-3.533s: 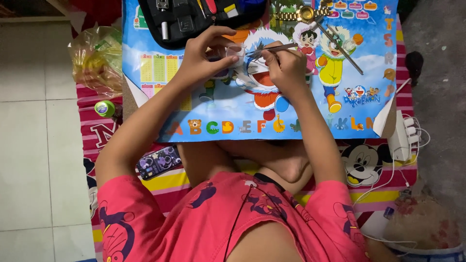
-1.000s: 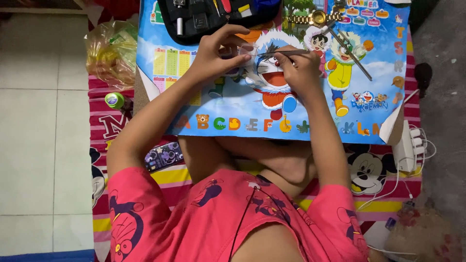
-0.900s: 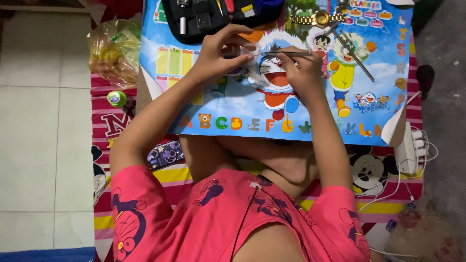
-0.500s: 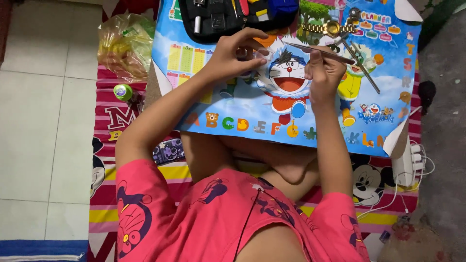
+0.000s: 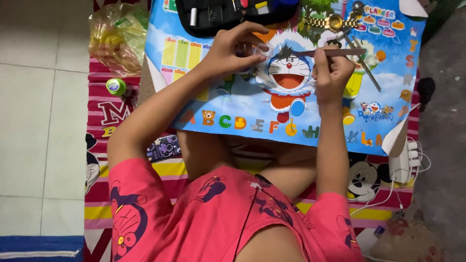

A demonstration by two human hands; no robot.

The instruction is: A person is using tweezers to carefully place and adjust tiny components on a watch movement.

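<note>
My left hand [image 5: 235, 48] rests on a blue cartoon-printed board [image 5: 242, 102] and pinches a small object whose kind I cannot make out. To its right, my right hand [image 5: 331, 73] grips a thin brush [image 5: 323, 51] by the handle. The dark bristles point left, a short gap from my left fingertips. Both forearms reach out from my pink shirt across the board, which lies over my lap.
A black tool case [image 5: 223, 14] lies at the board's far edge, with a gold watch bracelet [image 5: 335, 22] and a thin metal tool [image 5: 363, 68] to its right. On the striped mat [image 5: 111, 116] are a plastic bag [image 5: 116, 39], a small green tub [image 5: 115, 86] and a white power strip [image 5: 403, 162].
My right hand has drawn the brush to the right, away from my left hand, opening a gap between them. The view has shifted a little as well.
</note>
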